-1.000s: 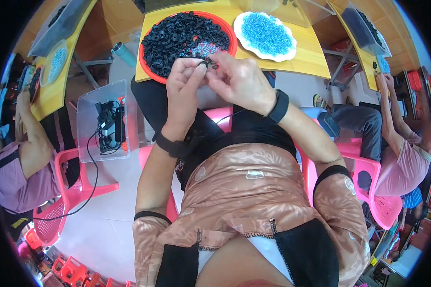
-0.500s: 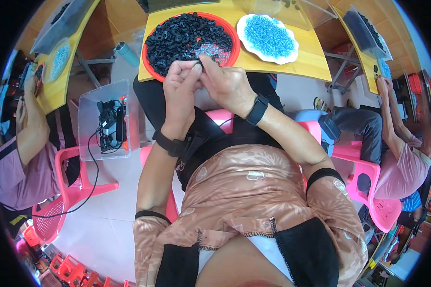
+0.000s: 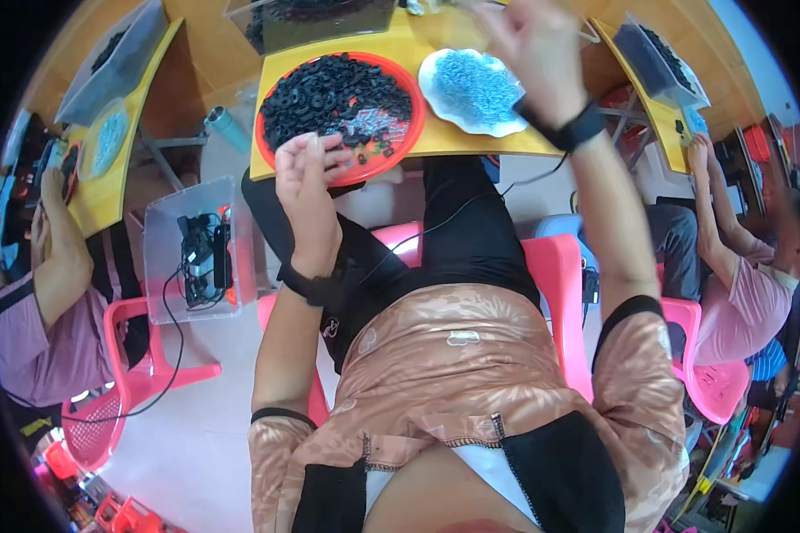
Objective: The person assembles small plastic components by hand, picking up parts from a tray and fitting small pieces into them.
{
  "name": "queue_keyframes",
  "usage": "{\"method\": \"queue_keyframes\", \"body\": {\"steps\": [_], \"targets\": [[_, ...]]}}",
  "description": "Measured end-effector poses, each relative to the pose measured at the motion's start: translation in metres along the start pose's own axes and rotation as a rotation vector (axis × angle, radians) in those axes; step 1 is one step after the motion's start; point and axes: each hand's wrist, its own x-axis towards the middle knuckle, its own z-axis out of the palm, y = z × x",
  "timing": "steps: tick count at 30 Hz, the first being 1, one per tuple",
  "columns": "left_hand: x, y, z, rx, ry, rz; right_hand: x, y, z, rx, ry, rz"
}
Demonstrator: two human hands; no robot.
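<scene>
One yellow table [image 3: 446, 142] bears black parts [image 3: 320, 102], pink chairs [image 3: 562, 293] nearby.

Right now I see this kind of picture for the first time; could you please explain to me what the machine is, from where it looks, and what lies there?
There is no machine: a person works with two bare hands. The view comes from the left one of two wide fisheye cameras worn on the head, looking down, so straight edges bend near the rim.

On the yellow table are a round red tray with many small black parts and some pale, shiny pieces, and a white wavy-edged plate of small blue pieces.

The left hand is at the tray's near edge. The right hand is blurred and appears just right of the plate. I cannot tell whether either holds something small.
</scene>
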Motion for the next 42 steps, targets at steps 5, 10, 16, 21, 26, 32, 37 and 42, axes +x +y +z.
{"method": "queue_keyframes", "body": {"steps": [5, 10, 16, 21, 26, 32, 37, 42], "targets": [[0.011, -0.004, -0.023, 0.02, 0.158, 0.041, 0.089, 0.026, 0.004, 0.192, 0.165, 0.208], [0.02, -0.006, -0.005, -0.068, 0.14, 0.021, 0.093, 0.093, 0.027, 0.28, -0.172, 0.024], [0.019, -0.01, -0.024, -0.053, 0.187, 0.015, -0.016, -0.056, 0.094, 0.463, -0.671, -0.329], [0.019, -0.007, -0.019, -0.021, 0.155, 0.003, -0.044, -0.087, 0.112, 0.245, -0.718, -0.262], [0.02, -0.007, -0.018, 0.047, 0.124, 0.003, -0.049, -0.087, 0.125, 0.123, -0.632, -0.327], [0.021, -0.01, -0.019, 0.107, 0.079, 0.017, -0.046, -0.082, 0.118, 0.327, -0.438, -0.372], [0.014, -0.001, -0.012, 0.094, -0.048, -0.073, -0.04, -0.098, 0.087, 0.462, -0.287, -0.438], [0.02, 0.0, -0.015, 0.003, 0.012, -0.105, -0.033, -0.092, 0.091, 0.655, -0.424, -0.173]]}}
